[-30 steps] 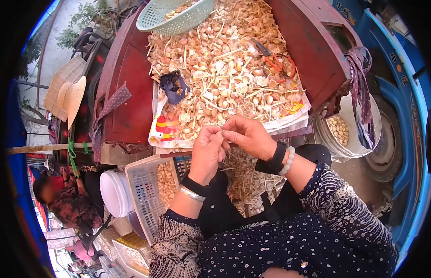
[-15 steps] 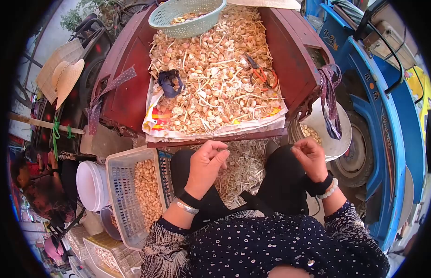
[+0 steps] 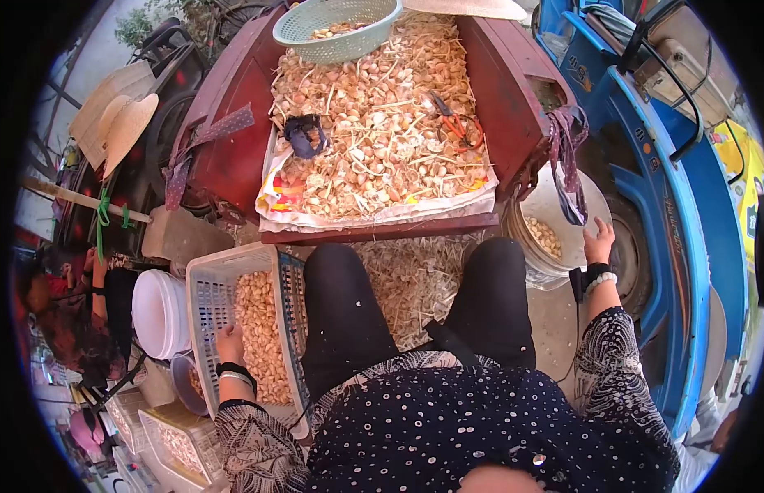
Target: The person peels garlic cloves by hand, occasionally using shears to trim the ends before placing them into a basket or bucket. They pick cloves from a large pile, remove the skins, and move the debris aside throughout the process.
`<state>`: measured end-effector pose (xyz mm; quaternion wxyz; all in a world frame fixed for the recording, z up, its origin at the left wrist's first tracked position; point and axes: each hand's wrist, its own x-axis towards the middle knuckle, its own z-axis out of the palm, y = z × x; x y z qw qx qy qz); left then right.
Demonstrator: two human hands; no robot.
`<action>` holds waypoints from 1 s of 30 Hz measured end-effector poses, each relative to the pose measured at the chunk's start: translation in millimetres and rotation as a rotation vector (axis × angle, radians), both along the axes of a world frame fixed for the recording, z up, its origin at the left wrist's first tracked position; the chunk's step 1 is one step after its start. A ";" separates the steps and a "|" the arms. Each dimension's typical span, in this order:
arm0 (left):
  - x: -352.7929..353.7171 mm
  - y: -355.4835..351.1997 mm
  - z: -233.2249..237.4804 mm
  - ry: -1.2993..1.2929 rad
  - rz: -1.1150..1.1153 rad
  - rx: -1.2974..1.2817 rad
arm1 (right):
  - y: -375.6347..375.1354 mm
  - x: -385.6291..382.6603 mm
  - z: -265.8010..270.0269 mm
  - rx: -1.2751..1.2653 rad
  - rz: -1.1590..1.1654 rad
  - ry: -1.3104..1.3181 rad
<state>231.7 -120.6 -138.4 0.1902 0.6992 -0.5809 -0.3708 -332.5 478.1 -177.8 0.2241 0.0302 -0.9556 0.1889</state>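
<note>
My left hand hangs over the left side of a pale plastic basket that holds peeled-looking garlic cloves; its fingers point down and are mostly hidden. Out to the right, my right hand has its fingers apart, nothing in them, by the rim of a white bucket. More cloves lie in a container there. Before my knees, loose garlic with bits of stem covers a cloth on a red wooden surface. Red-handled pruning shears and a dark cloth scrap rest on the garlic.
A green colander with some cloves stands at the far end. Dry husks cover the ground between my legs. A white bucket and another person are at left; a blue vehicle stands close on the right.
Both hands have parted from in front of my knees: the left went down and left to the basket, the right moved outward to the bucket and its fingers spread.
</note>
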 end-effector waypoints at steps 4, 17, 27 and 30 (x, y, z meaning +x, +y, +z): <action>-10.7 10.2 1.5 -0.472 -0.087 -0.164 | -28.6 17.6 13.4 -0.125 0.201 -0.298; -361.6 105.0 70.5 0.351 -1.252 -0.737 | -331.5 115.0 125.4 -0.100 1.168 -0.058; -364.5 86.9 42.5 0.003 -1.127 -0.607 | -376.2 120.7 103.0 0.238 1.039 -0.025; -358.3 81.6 44.0 0.020 -1.183 -0.610 | -380.0 111.5 102.1 0.321 1.069 -0.030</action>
